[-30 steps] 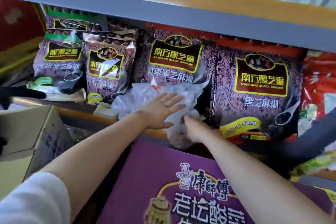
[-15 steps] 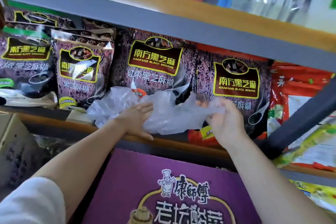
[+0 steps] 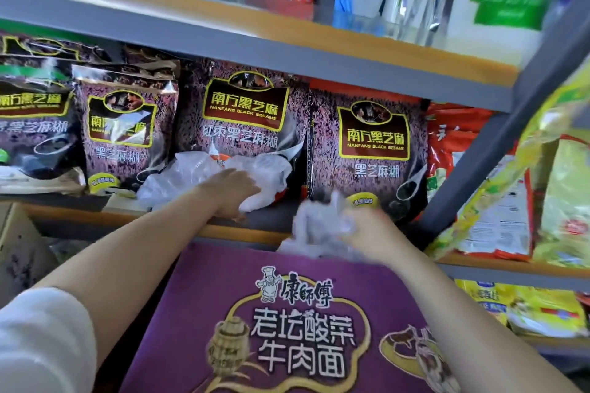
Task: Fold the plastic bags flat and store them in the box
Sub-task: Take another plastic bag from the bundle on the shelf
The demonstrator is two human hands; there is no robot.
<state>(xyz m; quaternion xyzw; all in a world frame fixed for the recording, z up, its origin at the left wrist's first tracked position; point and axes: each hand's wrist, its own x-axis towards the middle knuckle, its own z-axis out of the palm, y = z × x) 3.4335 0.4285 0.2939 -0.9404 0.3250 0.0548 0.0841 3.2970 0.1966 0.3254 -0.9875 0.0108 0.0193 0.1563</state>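
Head: L hand [image 3: 234,190] fingers flat on plastic bags [image 3: 191,172]; R hand [image 3: 367,230] fingers clamp crumpled bag [image 3: 314,226].

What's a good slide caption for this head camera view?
Left hand presses plastic bags on shelf; right hand grips a crumpled bag.

Dark purple black-sesame packets [image 3: 245,118] standing along grey-and-wood shelf [image 3: 319,57]; red pouch [image 3: 453,150] beside; yellow packs [image 3: 542,309] lower right.
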